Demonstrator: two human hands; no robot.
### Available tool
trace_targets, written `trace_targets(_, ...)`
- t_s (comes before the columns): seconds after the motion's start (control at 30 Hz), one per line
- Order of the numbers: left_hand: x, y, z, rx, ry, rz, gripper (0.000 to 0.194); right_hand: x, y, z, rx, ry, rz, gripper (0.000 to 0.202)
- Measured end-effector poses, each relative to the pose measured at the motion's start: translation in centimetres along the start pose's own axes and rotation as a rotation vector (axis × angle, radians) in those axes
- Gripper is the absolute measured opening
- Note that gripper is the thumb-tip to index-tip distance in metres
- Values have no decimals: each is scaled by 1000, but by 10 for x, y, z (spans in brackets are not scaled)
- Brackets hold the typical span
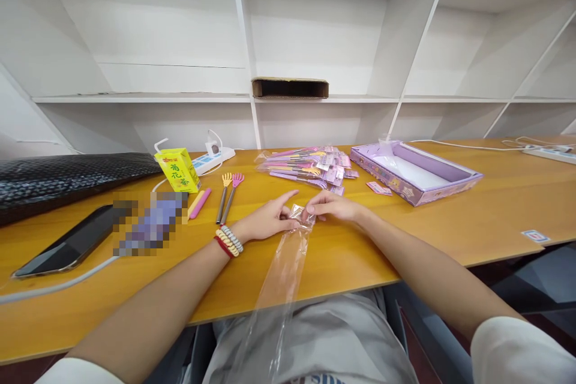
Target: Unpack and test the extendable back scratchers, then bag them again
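Head view: the left hand [269, 217] and right hand [333, 205] pinch the far end of the bag [284, 267] over the table [360, 255], its long axis running nearward and slightly left over the lap [346, 336].

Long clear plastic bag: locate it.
At the head view's lower centre, the clear plastic bag runs from between the left hand and right hand down over the table's near edge.

Seemingly an office — long desk [504, 192], white shelving [315, 36].
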State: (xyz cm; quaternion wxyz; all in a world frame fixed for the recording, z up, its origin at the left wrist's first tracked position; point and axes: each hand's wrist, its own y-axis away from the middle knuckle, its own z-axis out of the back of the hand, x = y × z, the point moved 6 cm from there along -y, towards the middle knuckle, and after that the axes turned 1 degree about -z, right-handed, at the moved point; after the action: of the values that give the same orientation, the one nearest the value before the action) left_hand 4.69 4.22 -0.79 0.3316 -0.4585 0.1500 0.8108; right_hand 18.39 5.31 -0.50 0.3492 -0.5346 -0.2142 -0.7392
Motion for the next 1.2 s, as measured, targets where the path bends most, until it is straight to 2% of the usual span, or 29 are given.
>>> trace_targets(0.07,0,0,1,-19,37,4,83,0,-1,9,-78,12,10,34)
trace_targets(0.13,0,-1,7,-99,96,-5,75,3,3,36,-288,-16,49,31)
trace_targets(0.17,0,-2,14,-170,127,-23,69,4,9,56,-456,-54,73,30)
trace_targets(0.2,-1,-1,22,-258,155,-50,64,5,21,81,-685,-122,110,29)
trace_targets(0.3,-5,3,46,-529,226,-126,54,-3,83,147,-1425,-333,196,25)
trace_targets(0.33,-5,4,52,-584,237,-129,52,-7,103,161,-1592,-361,153,25)
trace_targets(0.4,-4,5,56,-612,223,-101,50,-13,140,178,-1845,-275,-21,28)
trace_targets(0.47,-3,5,53,-572,149,-64,49,-8,168,187,-1996,27,-193,30)
trace_targets(0.53,-4,4,46,-511,29,-51,50,1,184,190,-2058,359,-319,32)
trace_targets(0.63,-9,4,36,-423,-151,-69,52,2,190,191,-2005,567,-508,37)
trace_targets(0.73,-12,3,30,-374,-225,-78,51,-4,187,192,-1917,604,-652,44)
trace_targets(0.83,-12,3,30,-365,-248,-62,52,-7,187,192,-1915,614,-690,49)
trace_targets(0.97,-10,3,29,-345,-263,-50,53,-12,188,192,-1896,596,-803,43)
trace_targets(1.13,-9,2,26,-309,-300,-60,53,-20,182,193,-1707,660,-966,34)
trace_targets(1.2,-8,2,25,-285,-317,-57,52,-19,176,194,-1629,788,-928,35)
